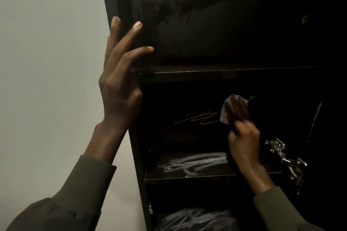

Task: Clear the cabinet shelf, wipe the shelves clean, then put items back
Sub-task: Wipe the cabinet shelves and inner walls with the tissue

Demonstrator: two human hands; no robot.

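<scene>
- While my right hand point(244, 133) works right of centre, its fingers point(235, 108) are curled round a small pale cloth point(228, 110), pressing it flat against the dark back panel point(187, 103) of the middle compartment.
- Wet squiggles run left from the cloth across that panel, so I read this as the wiping step, mid-pass.
- Over at centre left, my left hand point(120, 80) lies open, fingers straight and spread, resting against the cabinet's left side edge point(116, 2) for support.
- Below the cloth, the shelf point(187, 172) shows a pale smeared streak; it looks wiped but streaky.
- Nothing is stored in these compartments, so clearing seems done.
- A metal hinge point(285, 157) sits lower right, just beside my right wrist.
- At the bottom edge something dark and streaked shows; I can't tell what.
- Next move, as I judge it: sweep the cloth on across the rest of the panel, then down to buff out that shelf streak, steering clear of the hinge.
</scene>
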